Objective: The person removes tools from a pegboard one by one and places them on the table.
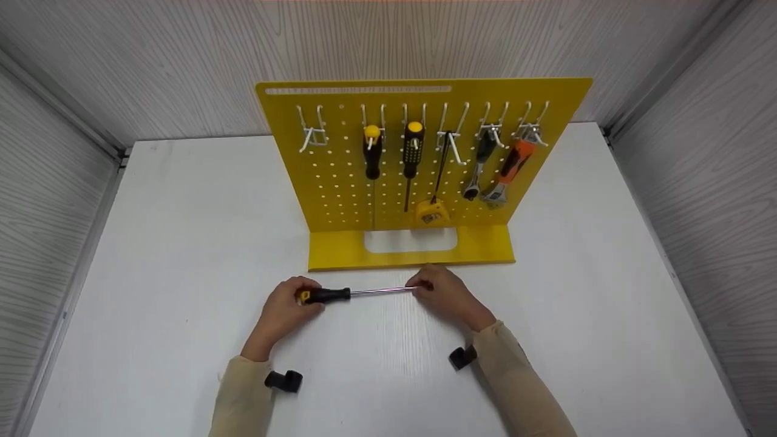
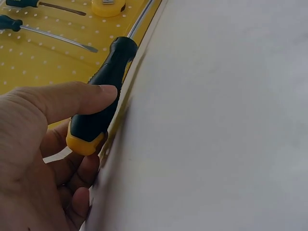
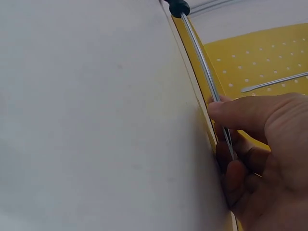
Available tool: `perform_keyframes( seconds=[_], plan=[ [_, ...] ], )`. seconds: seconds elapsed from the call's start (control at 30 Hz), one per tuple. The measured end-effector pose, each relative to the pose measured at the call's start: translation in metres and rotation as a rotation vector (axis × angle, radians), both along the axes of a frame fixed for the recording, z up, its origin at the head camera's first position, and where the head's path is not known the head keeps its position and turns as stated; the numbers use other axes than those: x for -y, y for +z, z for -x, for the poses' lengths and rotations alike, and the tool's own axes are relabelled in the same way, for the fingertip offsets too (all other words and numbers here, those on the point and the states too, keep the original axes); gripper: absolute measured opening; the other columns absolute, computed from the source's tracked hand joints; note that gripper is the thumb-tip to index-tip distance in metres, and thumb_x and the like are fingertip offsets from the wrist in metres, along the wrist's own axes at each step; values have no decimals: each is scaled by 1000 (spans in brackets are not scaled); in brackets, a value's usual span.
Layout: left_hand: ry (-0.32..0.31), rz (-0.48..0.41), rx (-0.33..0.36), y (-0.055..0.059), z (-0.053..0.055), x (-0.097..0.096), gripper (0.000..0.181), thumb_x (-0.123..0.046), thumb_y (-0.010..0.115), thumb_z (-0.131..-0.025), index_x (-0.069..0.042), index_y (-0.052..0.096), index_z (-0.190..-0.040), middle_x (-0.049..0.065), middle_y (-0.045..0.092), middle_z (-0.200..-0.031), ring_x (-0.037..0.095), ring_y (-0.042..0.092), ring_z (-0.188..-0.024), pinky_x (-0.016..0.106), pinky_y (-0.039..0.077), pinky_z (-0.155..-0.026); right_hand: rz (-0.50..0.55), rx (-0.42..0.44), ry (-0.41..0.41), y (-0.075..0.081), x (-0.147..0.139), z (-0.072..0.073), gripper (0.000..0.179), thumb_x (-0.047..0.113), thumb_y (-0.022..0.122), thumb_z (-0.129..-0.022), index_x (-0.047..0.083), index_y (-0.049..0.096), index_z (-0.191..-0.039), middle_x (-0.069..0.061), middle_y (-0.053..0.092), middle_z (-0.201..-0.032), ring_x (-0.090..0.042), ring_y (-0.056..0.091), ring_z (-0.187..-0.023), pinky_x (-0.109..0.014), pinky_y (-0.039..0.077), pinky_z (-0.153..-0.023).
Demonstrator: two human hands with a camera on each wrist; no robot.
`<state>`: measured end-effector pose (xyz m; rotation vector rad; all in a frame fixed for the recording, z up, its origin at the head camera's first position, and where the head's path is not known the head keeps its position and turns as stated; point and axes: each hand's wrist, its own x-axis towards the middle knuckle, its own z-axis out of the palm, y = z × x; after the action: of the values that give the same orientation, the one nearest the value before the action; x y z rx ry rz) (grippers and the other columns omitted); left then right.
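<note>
A screwdriver [image 1: 328, 295] with a dark handle and yellow end lies level between both hands, in front of the yellow pegboard stand. My left hand [image 1: 290, 309] grips the handle near its yellow end; in the left wrist view the thumb lies across the dark handle [image 2: 103, 82] with fingers behind it. The tip end of the metal shaft is pinched by my right hand [image 1: 446, 294]. In the right wrist view, thumb and fingers hold the shaft [image 3: 204, 62] just above its flat tip.
Behind the hands stands a yellow pegboard [image 1: 340, 200]. On its hooks hang two screwdrivers [image 1: 413, 149], a tape measure [image 1: 432, 212], a ratchet wrench [image 1: 482, 158] and an orange-handled adjustable wrench [image 1: 513, 167]. The leftmost hook [image 1: 314, 136] is bare. White table [image 1: 182, 243] surrounds the stand.
</note>
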<state>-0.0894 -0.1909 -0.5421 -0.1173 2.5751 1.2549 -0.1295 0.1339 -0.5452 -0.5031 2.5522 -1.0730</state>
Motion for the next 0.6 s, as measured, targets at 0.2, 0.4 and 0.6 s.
perform_keyframes(
  seconds=[0.2, 0.4, 0.6],
  plan=[
    [-6, 8, -23, -2, 1, -1, 31, -12, 76, -79, -9, 66, -108, 12, 64, -113, 28, 55, -111, 47, 41, -102, -20, -26, 35, 0, -1, 2, 16, 6, 64, -90, 14, 74, -99, -1, 64, -91, -13, 51, -84, -32, 45, -80],
    [6, 1, -29, -2, 1, 1, 31, -12, 76, -79, -9, 65, -108, 12, 64, -113, 29, 54, -110, 47, 41, -101, -28, -16, 29, 0, -1, 3, 16, 6, 64, -90, 14, 74, -100, -1, 63, -91, -13, 51, -84, -32, 44, -80],
    [20, -17, -19, -2, -1, 1, 34, -11, 75, -80, -10, 65, -112, 13, 62, -119, 30, 53, -114, 49, 39, -105, -17, 7, 17, -3, -1, 2, 17, 7, 64, -90, 15, 74, -100, 1, 63, -92, -12, 52, -84, -31, 45, -78]
  ],
)
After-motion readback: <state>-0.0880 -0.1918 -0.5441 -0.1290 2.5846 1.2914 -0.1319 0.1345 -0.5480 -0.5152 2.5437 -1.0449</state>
